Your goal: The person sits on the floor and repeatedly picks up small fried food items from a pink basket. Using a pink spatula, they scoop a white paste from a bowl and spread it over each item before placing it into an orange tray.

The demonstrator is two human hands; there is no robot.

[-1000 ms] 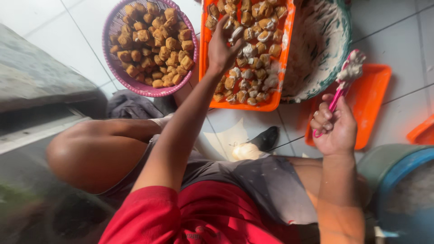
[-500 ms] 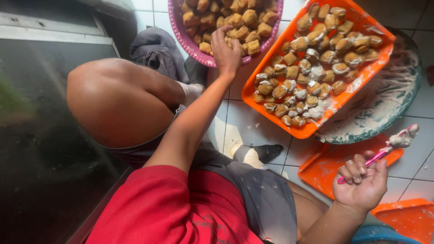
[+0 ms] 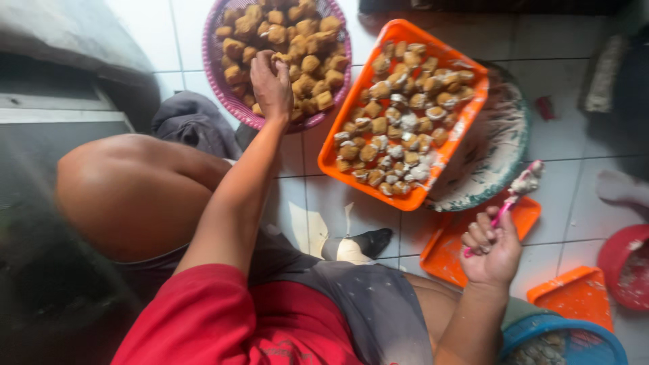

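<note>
The left hand (image 3: 270, 84) is now reaching into the pink basket (image 3: 216, 74), its grip closing on a fried tofu puff (image 3: 280, 59); a second ago it was over the orange tray (image 3: 466, 115). The right hand (image 3: 492, 251) is still holding the pink spoon (image 3: 510, 199), loaded with paste, beside the tray.

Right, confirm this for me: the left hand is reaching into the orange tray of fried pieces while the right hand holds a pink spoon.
Not quite. In the head view the left hand is in the purple basket of fried pieces, not the orange tray. The rest stands: the right hand holds a pink spoon.
</note>
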